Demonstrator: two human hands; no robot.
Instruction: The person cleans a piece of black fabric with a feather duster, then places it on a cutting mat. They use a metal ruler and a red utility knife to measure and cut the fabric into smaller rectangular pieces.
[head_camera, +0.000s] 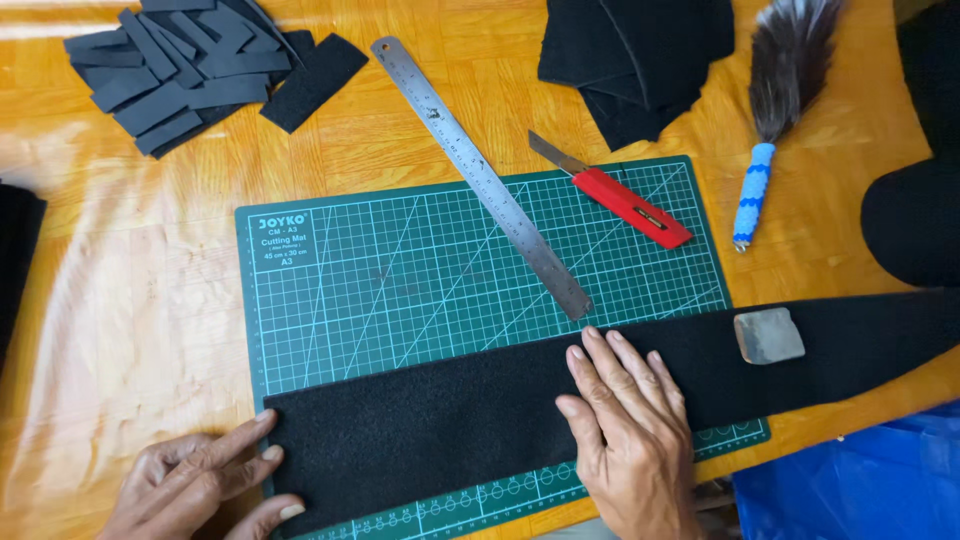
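A long strip of black felt-like fabric (430, 425) lies across the near part of a green cutting mat (400, 270). My left hand (195, 485) rests at the strip's left end, fingers spread, fingertips touching its edge. My right hand (630, 430) lies flat on the strip's middle, palm down, holding nothing. A pale grey chalk piece (768, 335) sits on the strip to the right. A steel ruler (480, 175) lies diagonally across the mat's top. A red utility knife (620, 200) with its blade out rests at the mat's upper right.
Several cut dark strips (175, 70) are piled at the back left on the wooden table (130, 280). Black fabric pieces (635, 55) lie at the back centre. A feather duster with a blue handle (775, 110) is at the right. Blue plastic (860, 480) sits at the near right.
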